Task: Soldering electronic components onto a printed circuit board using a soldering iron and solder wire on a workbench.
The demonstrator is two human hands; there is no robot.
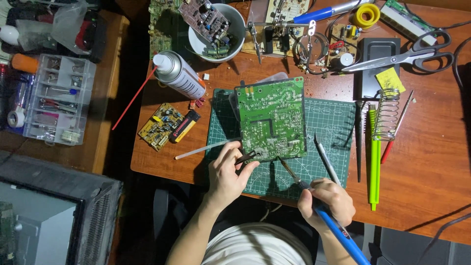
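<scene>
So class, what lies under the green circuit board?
The green circuit board rests on a green cutting mat. A clear plastic piece pokes out at its top edge; the remainder underneath is hidden.

Green circuit board (271, 119) on a green gridded mat (333, 122) — blue-handled soldering iron (338, 230).

Both forearms come up from the bottom of the view, bare, elbows tucked in near the body. The left hand (226, 172) sits a bit further forward, wrist fairly straight, back of the hand facing up, fingers (234, 148) curled inward with thumb and forefinger pinched together. The right hand (327, 201) is lower and off to the side, closed in a pen-style grip, knuckles up, thumb pressed against the forefinger. The two hands stay apart, not touching.
</scene>
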